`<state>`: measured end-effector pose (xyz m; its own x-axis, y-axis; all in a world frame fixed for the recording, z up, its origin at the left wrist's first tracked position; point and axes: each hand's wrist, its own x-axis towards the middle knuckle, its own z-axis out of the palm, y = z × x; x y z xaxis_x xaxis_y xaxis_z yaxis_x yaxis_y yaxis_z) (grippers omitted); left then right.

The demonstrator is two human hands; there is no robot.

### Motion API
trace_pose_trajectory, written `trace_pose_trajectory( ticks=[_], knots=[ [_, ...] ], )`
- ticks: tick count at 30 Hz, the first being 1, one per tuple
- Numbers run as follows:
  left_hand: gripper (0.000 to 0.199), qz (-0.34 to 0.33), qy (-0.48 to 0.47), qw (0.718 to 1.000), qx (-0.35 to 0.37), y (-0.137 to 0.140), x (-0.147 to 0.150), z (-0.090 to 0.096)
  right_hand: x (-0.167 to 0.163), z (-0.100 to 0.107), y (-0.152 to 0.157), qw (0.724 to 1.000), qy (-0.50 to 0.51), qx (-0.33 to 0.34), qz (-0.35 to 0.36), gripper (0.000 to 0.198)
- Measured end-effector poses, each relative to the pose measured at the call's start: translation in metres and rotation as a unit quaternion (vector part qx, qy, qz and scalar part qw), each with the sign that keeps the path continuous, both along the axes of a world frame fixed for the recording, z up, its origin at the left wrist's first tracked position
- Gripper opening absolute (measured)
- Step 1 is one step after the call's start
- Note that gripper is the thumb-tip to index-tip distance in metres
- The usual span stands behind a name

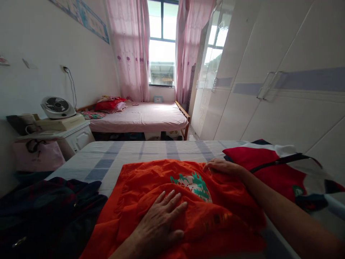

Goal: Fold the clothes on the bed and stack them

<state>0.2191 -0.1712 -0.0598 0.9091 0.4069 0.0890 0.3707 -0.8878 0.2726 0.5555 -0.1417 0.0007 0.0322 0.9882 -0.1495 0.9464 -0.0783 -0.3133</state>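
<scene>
An orange T-shirt [151, 176] with a green and white print lies spread over the near bed, its cloth wrinkled in places. My left hand [164, 216] rests flat on the middle of the shirt, fingers spread. At the shirt's upper right edge, my right hand [219, 165] touches the cloth with its fingers bent; part of them is hidden, and whether they pinch the fabric is unclear. The shirt's lower edge runs out of view toward me.
Dark plaid clothing [54, 208] lies to the left, and red, white and navy garments [264, 162] to the right, on a striped bedsheet [153, 149]. Beyond stand a pink-sheeted bed [145, 117], a cabinet with a fan [58, 107] on top, and a white wardrobe [248, 90].
</scene>
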Motion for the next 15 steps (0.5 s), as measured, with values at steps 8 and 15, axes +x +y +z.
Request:
trace_pose_trajectory(
  ticks=[8,15],
  knots=[
    [0.078,0.003,-0.01,1.0,-0.028,0.003,0.002,0.0,0.001,-0.028,0.024,0.996,0.038,0.002,-0.075,0.046],
    [0.079,0.008,-0.018,0.999,-0.048,0.001,0.001,0.001,-0.012,0.006,0.002,0.941,0.329,-0.077,0.02,0.029]
  ],
)
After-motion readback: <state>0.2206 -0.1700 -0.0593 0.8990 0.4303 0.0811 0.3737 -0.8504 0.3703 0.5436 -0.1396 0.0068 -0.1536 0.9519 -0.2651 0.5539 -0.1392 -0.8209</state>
